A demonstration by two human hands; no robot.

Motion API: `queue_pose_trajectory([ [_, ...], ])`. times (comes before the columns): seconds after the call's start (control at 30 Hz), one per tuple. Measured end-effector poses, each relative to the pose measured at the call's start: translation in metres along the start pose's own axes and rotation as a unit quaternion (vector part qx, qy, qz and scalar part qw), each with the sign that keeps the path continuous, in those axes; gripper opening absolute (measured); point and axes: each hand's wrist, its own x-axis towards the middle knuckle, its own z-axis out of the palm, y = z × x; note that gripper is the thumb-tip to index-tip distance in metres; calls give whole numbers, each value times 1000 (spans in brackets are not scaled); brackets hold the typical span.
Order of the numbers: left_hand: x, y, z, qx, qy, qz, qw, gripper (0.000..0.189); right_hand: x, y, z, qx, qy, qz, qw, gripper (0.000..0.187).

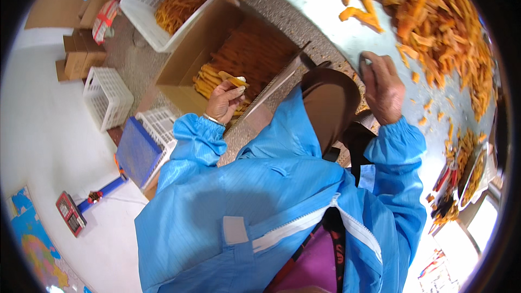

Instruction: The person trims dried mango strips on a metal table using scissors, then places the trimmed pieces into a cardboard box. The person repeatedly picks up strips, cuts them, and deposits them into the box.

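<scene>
My left hand pinches a yellow-orange dried strip, possibly sweet potato, between thumb and fingers. It hovers over an open cardboard box where similar strips lie side by side; the far part is in shadow. Whitish wrapping covers a fingertip of this hand. At the near edge of a pale table, my right hand rests with curled fingers. Something dark shows by its thumb, and I cannot tell whether it is held. Beyond it spreads a large heap of orange strips.
A white plastic crate of thinner strips stands behind the box. More white crates and a blue-topped platform scale are on the left. Red-handled tools and a tilted bowl lie at the table's right. Crumbs litter the floor.
</scene>
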Motion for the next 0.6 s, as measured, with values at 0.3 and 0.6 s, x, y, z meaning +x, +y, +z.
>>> queue_pose_trajectory([
  [0.3,-24,23,195,-17,-291,-8,956,32,-115,-20,-76,84,17,59,995,27],
  [0.6,-28,-41,317,24,-401,-77,912,22,-258,72,-196,-275,236,258,895,22],
])
